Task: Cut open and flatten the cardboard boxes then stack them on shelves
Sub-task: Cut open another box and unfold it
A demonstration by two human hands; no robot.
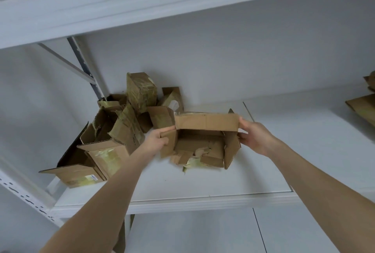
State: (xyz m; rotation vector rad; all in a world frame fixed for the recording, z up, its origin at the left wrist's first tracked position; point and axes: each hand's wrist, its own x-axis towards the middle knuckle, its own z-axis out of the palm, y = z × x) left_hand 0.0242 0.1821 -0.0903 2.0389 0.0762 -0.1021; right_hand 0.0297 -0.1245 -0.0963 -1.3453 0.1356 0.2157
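**Q:** Position of the open box [205, 124]?
**A:** Middle of the white shelf [203, 183], opening toward the person, lower flaps torn. I cannot tell whether it rests on the shelf or is lifted clear of it.
**Q:** Hand state?
**A:** Left hand [155, 141] grips the flap at the box's 9 o'clock. Right hand [254, 137] grips the wall at 3 o'clock.
**Q:** Other items?
**A:** Pile of boxes [121, 131] just beside it at 10 o'clock. Flattened cardboard [363, 108] well apart at 3 o'clock.

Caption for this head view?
Left hand and right hand grip an open cardboard box at a shelf beside piled boxes.
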